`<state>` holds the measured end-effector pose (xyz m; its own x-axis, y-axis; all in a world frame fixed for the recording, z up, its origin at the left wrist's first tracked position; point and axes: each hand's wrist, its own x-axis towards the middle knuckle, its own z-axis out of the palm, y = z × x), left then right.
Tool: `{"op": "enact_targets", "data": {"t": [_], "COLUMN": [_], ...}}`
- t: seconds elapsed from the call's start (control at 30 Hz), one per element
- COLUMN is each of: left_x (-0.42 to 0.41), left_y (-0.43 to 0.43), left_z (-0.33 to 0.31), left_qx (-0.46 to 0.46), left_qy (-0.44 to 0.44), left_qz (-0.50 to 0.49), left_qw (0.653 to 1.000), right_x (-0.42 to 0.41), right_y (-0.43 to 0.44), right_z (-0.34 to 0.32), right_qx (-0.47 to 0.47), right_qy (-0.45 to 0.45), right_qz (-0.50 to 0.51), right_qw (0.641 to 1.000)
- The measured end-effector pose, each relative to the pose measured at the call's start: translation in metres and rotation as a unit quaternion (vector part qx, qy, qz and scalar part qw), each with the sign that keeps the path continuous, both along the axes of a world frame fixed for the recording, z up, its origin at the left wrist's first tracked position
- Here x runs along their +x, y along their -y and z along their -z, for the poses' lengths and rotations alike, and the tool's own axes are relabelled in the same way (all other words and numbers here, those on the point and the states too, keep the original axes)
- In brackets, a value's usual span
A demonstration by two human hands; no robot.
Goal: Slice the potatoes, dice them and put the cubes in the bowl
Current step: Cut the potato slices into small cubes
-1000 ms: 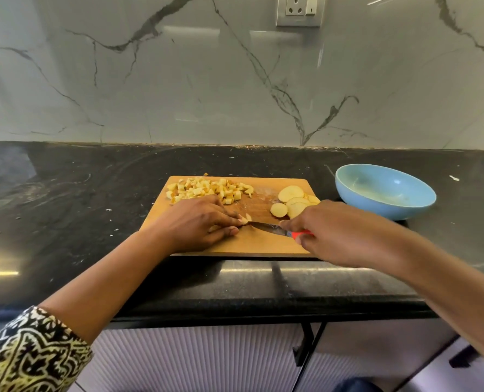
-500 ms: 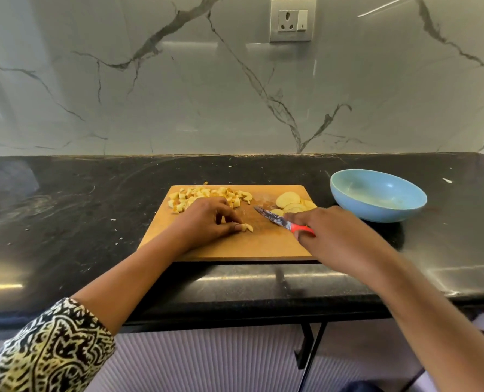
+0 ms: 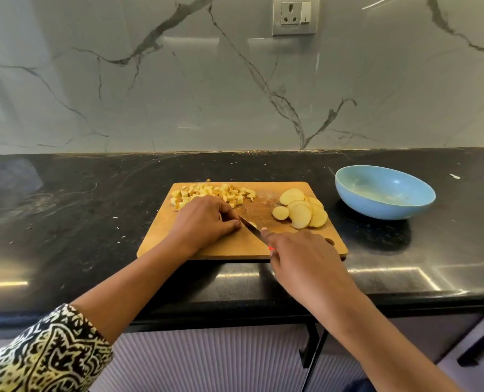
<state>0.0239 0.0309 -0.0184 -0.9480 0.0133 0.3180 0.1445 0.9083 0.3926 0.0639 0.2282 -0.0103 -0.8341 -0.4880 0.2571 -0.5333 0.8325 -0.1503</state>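
Observation:
A wooden cutting board lies on the black counter. A heap of potato cubes sits at its far left, and several round potato slices overlap at its far right. My left hand holds a small potato piece down at the board's middle, most of it hidden under the fingers. My right hand grips a red-handled knife, index finger along the spine, the blade resting against that piece. A light blue bowl stands right of the board with no cubes in it.
The black counter carries small potato crumbs around the board. A marble wall with a socket rises behind. Cabinet fronts with dark handles run below the counter's front edge.
The knife came down from a raised angle and its blade now meets the piece under my left fingers. My right hand shifted left and nearer. The camera tilted up slightly.

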Motion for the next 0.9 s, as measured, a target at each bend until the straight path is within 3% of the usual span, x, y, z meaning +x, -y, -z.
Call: {"op": "enact_targets", "data": {"t": [0.27,0.47,0.63,0.77,0.9], "left_x": [0.001,-0.005,-0.003,-0.006,-0.013], "left_y": [-0.003,0.012,0.013,0.003,0.004], "left_z": [0.001,0.005,0.001,0.003,0.003], "left_qx": [-0.002,-0.016,0.039,-0.074,-0.150], "left_qy": [-0.005,-0.075,-0.092,-0.040,-0.132], "left_qz": [-0.008,-0.074,0.009,0.090,0.001], "left_qw": [1.000,0.994,0.995,0.992,0.980], "right_x": [0.000,0.011,0.009,0.005,0.006], "right_y": [0.004,-0.027,-0.040,-0.046,-0.048], "right_z": [-0.007,-0.029,-0.033,-0.024,-0.020], "right_qx": [0.067,0.077,0.015,-0.009,-0.026], "right_qy": [0.005,0.052,0.041,0.045,0.032], "right_qz": [-0.024,-0.019,0.014,0.040,0.044], "right_qw": [0.997,0.996,0.999,0.998,0.998]}}
